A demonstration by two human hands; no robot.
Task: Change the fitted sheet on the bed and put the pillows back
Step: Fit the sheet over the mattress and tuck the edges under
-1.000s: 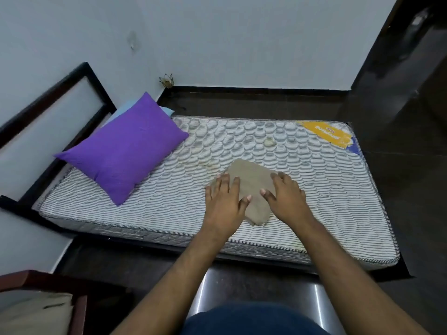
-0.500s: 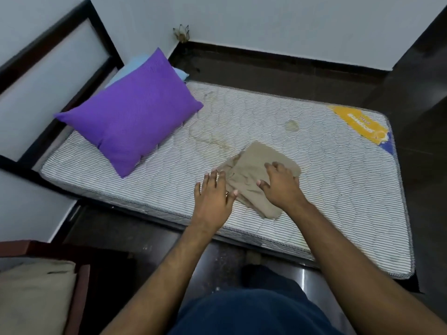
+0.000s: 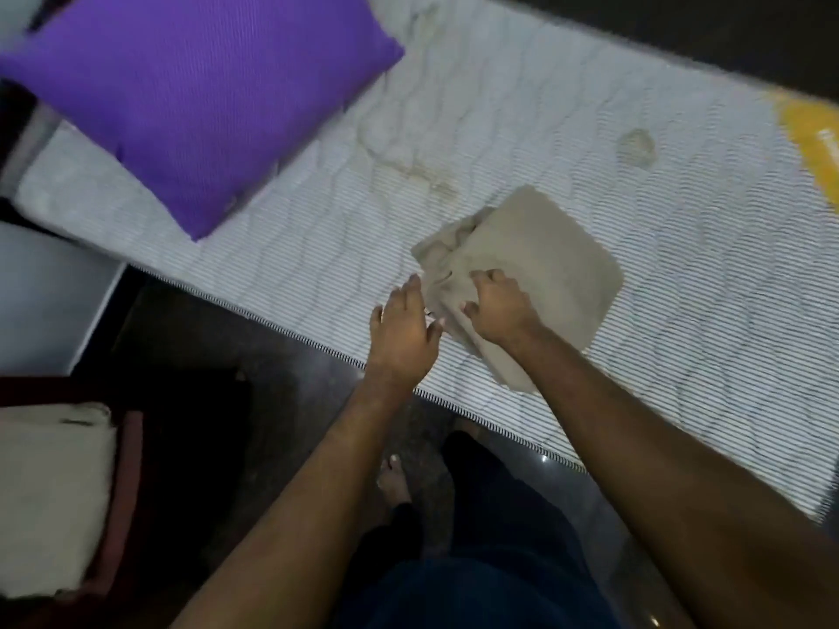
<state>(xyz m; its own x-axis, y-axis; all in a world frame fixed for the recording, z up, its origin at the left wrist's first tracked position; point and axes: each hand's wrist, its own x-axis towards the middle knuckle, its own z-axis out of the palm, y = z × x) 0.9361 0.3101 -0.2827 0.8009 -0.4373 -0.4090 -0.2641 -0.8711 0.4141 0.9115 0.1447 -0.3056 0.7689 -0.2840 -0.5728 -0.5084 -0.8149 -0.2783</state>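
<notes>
A folded beige fitted sheet (image 3: 545, 261) lies on the bare striped mattress (image 3: 658, 338) near its front edge. My right hand (image 3: 497, 306) grips the sheet's near left part, fingers curled into the cloth. My left hand (image 3: 404, 331) is just left of it with fingers extended, its thumb touching the sheet's edge. A purple pillow (image 3: 195, 93) lies at the head end on the left. The view is motion-blurred.
A wooden chair with a cream cushion (image 3: 50, 497) stands at the lower left. Dark floor (image 3: 218, 356) runs between chair and bed. A yellow label (image 3: 812, 143) marks the mattress's far right corner. My bare foot (image 3: 392, 481) is by the bed edge.
The view has dropped closer to the bed. My right hand has curled into the sheet's near left part, bunching it. My left hand has slid off the sheet to its left edge.
</notes>
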